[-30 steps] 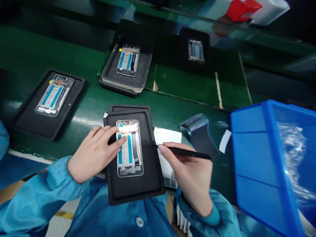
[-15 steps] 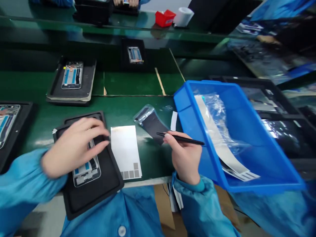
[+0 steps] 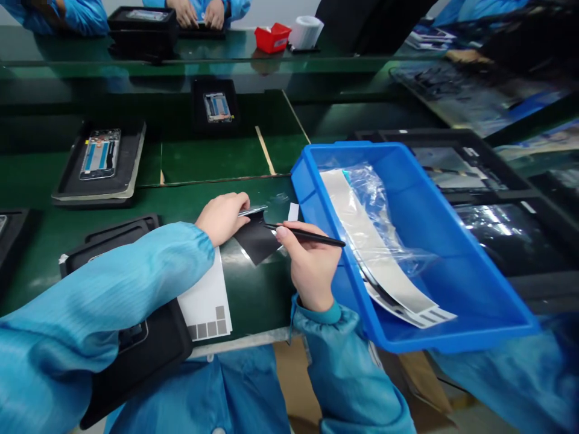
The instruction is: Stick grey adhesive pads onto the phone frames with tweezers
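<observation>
My left hand pinches the top edge of a small clear plastic bag. A dark, flat sheet shows at that bag, tilted on the green bench. My right hand holds black tweezers, their tips pointing left at the dark sheet's upper edge. Whether the tips grip the sheet, I cannot tell. Beneath my left sleeve lies a white sheet with grey squares. The sleeve also covers most of a black tray and the phone frame in it.
A blue bin with pale strips and clear plastic stands at right. Black trays with phone frames sit farther back. Across the bench are a co-worker's hands, a red box and a white roll.
My left hand has moved right from above the tray's phone frame to the plastic bag and taken hold of its edge. The view has shifted right; the tweezers stay in my right hand.
</observation>
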{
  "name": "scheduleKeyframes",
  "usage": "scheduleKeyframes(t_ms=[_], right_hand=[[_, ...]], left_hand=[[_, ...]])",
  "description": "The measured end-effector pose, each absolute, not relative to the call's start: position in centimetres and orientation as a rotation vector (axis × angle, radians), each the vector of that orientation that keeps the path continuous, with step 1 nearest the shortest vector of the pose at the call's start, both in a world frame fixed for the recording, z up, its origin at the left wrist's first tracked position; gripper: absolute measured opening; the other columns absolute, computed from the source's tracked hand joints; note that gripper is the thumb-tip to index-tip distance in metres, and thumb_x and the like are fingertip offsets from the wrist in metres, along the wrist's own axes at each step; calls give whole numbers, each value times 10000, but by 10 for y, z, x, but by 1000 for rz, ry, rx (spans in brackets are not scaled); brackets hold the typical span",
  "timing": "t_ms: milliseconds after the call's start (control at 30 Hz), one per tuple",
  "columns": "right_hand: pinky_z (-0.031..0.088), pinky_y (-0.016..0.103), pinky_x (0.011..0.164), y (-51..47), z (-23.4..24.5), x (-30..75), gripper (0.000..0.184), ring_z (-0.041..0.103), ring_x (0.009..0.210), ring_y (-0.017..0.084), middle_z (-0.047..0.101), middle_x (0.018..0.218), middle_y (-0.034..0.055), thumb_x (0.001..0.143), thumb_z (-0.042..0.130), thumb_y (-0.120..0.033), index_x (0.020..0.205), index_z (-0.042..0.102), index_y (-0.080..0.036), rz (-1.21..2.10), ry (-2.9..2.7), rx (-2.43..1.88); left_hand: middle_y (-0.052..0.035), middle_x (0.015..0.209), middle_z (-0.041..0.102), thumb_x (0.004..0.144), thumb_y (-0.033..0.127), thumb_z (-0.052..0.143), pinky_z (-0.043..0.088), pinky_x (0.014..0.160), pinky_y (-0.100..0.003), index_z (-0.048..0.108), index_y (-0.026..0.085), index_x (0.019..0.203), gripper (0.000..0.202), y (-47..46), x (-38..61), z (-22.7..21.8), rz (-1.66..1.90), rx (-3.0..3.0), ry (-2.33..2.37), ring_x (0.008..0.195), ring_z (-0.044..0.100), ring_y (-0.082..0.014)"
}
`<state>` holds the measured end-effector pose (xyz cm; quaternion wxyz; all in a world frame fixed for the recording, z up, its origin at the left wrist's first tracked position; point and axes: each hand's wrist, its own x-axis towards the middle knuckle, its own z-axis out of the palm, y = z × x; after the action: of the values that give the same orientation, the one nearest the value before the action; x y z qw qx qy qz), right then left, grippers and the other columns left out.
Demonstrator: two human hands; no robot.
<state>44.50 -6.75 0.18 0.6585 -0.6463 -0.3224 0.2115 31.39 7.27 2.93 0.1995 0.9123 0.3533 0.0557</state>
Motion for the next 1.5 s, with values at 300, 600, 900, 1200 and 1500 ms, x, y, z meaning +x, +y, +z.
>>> scheduleKeyframes(t_ms=[300,600,900,1200,1500], right_hand=[[636,394,855,-75,3,449,121,769,880,230,802,948,38,779,826,-259,892,785,-247,408,-915,-1417],[635,346,812,-74,3,449,140,763,835,199,803,916,20,770,832,-186,889,792,-251,371,-987,-1380],[633,340,781,-74,4,448,128,765,812,200,805,890,22,767,835,-189,874,797,-247,381,-992,-1389],[626,331,743,-71,4,442,101,763,766,194,801,838,16,758,837,-188,830,794,-245,354,-929,-1361],[554,290,582,-61,27,416,160,693,613,167,758,715,21,722,864,-301,809,783,-194,509,-845,-1509]], left_hand=[[-14,1003,790,927,278,622,506,830,-315,783,249,995,177,55,299,48,194,2496,752,945,729,-217],[-17,992,796,928,266,624,513,826,-326,795,248,958,175,53,297,49,214,2502,770,947,741,-229],[-22,973,797,924,253,627,515,819,-321,795,246,957,172,52,296,49,216,2485,777,928,743,-224],[-33,984,790,944,257,590,518,877,-340,784,250,980,197,54,298,45,122,2535,852,981,733,-239],[-170,1260,673,872,277,691,505,989,-412,627,97,1236,412,64,250,80,80,2705,1052,1180,637,-317]])
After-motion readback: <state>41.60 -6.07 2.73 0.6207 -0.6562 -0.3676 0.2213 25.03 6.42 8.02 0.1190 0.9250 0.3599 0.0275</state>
